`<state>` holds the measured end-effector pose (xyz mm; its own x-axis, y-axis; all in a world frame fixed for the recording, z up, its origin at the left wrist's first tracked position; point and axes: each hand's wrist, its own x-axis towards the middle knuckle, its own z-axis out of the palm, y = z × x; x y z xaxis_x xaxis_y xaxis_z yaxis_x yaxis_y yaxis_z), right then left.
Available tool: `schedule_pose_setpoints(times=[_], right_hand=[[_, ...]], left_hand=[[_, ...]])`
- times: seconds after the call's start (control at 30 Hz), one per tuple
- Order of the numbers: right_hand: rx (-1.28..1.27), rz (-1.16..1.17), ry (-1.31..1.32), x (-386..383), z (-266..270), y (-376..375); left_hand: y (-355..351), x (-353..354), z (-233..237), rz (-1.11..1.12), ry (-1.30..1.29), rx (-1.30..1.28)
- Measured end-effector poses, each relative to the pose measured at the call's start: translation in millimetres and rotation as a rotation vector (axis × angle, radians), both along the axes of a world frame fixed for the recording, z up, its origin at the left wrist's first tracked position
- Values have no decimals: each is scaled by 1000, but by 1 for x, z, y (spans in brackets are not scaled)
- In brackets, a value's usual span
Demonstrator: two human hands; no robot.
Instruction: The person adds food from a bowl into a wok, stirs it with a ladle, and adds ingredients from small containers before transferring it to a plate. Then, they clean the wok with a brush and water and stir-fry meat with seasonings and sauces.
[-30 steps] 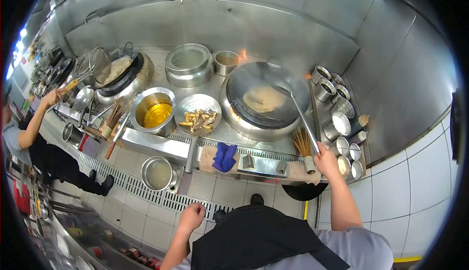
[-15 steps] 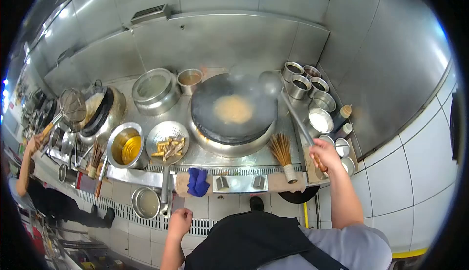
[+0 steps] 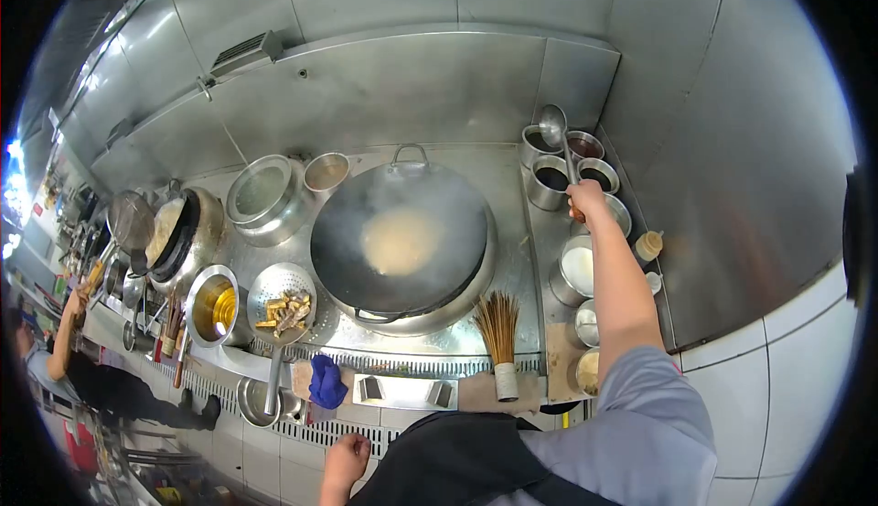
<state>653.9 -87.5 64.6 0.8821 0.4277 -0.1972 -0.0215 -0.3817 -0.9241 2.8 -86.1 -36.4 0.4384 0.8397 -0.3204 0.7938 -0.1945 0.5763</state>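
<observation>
My right hand [image 3: 588, 202] is closed round the handle of a steel ladle [image 3: 552, 125]. The ladle's bowl is over the back of the group of seasoning pots, near a pot with dark contents [image 3: 535, 144]. Down by the black apron, my left hand [image 3: 347, 457] is curled into a fist, and nothing shows in it. In front of me a large black wok [image 3: 343, 213] rests on the stove, with a pool of pale brown, steaming liquid [image 3: 402, 239] in its middle.
Left of the wok are a perforated strainer [image 3: 265, 288] with fried pieces, a pot of yellow oil [image 3: 203, 321] and a lidded pot [image 3: 261, 190]. A bamboo brush [image 3: 498, 332] and a blue cloth [image 3: 326, 382] lie at the front edge. Another person [image 3: 114, 392] works at far left.
My right hand has moved the ladle from beside the wok to over the seasoning pots. The view has shifted, and the wok's handles now show. My left hand stays low in a fist.
</observation>
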Motion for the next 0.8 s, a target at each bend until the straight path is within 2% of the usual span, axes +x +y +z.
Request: schedule_pose_setpoints(times=[0.07,0.2,0.27,0.47,0.6,0.67,0.8], right_hand=[[-23,-13,7,10,-6,6],[-18,-13,63,22,-16,9],[22,19,115,26,-18,4],[120,-36,115,36,-15,-4],[117,-6,71,46,-18,-7],[-3,11,92,37,-11,-6],[61,13,167,43,-22,-7]], left_hand=[[-13,9,11,14,58,-75],[-20,11,1,49,44,-81],[-16,11,-7,58,26,-62],[-15,27,6,40,31,5],[-16,34,10,24,57,-5],[-18,38,12,24,60,-4],[-21,41,8,37,44,-20]])
